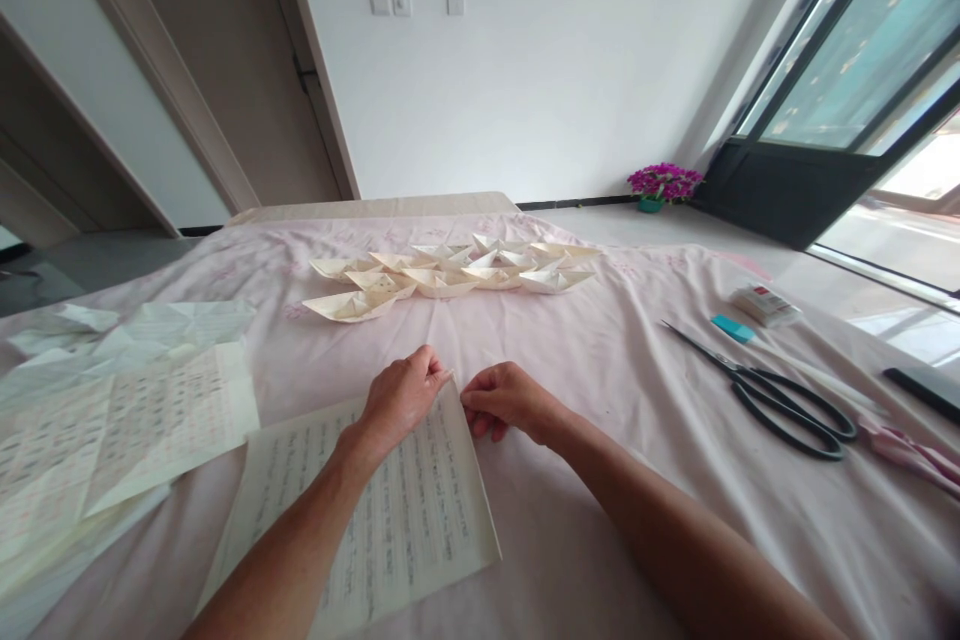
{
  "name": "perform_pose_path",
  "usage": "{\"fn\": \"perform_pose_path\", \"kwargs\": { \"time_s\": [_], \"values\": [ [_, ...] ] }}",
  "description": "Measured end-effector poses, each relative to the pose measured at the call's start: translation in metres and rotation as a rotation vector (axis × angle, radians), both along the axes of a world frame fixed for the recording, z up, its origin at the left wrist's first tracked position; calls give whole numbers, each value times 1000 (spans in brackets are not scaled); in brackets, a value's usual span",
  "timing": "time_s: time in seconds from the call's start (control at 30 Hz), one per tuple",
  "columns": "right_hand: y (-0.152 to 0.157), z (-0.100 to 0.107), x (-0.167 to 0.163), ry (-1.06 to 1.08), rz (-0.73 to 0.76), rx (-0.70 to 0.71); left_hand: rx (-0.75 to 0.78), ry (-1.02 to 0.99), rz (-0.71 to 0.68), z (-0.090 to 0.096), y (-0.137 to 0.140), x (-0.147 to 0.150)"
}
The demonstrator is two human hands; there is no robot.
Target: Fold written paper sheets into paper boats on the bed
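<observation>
A sheet of paper (420,500) covered in lines of handwriting lies on the pink cloth before me, partly under my left forearm. My left hand (405,395) is closed, pinching the sheet's far right corner between thumb and fingers. Just right of that corner, my right hand (506,400) has its fingers curled together at the sheet's right edge. That edge looks slightly raised or folded. Beyond both hands, several folded paper boats (439,282) stand grouped in rows, some cream and some whiter.
More written sheets (172,410) and crumpled thin paper (135,330) lie at left. On the right are black-handled scissors (787,400), a blue piece (733,328), a small wrapped packet (763,304) and a dark flat object (926,390). Purple flowers (664,182) stand by the wall.
</observation>
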State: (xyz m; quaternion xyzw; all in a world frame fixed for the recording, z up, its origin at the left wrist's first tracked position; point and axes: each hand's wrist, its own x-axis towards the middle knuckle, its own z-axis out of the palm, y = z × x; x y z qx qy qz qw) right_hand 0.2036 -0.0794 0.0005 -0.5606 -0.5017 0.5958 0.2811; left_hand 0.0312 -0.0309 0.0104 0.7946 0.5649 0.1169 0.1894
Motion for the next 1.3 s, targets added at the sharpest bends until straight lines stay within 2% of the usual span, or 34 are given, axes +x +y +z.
{"fn": "perform_pose_path", "kwargs": {
  "time_s": [0.13, 0.47, 0.6, 0.7, 0.83, 1.1, 1.2, 1.3],
  "values": [
    [3, 1, -1, -55, -7, 2, -6, -4, -2, 0, 1, 1],
    [4, -7, 2, -155, 24, 108, -71, -70, -56, -4, 3, 1],
    [2, -3, -1, -418, 30, 217, -80, -24, -88, -3, 1, 3],
    [-2, 1, -6, -644, 4, 364, -43, 13, -69, -2, -3, 6],
    [-7, 3, -13, -801, -67, 458, 11, 60, -36, 0, -9, 7],
    [-7, -6, -15, -780, -164, 442, 100, 101, 21, 0, -13, 6],
    [-7, -6, -13, -788, -162, 518, 93, 78, 12, -1, -10, 4],
    [-8, -4, -9, -766, -80, 662, 65, 12, -17, -2, -6, 1]
  ]
}}
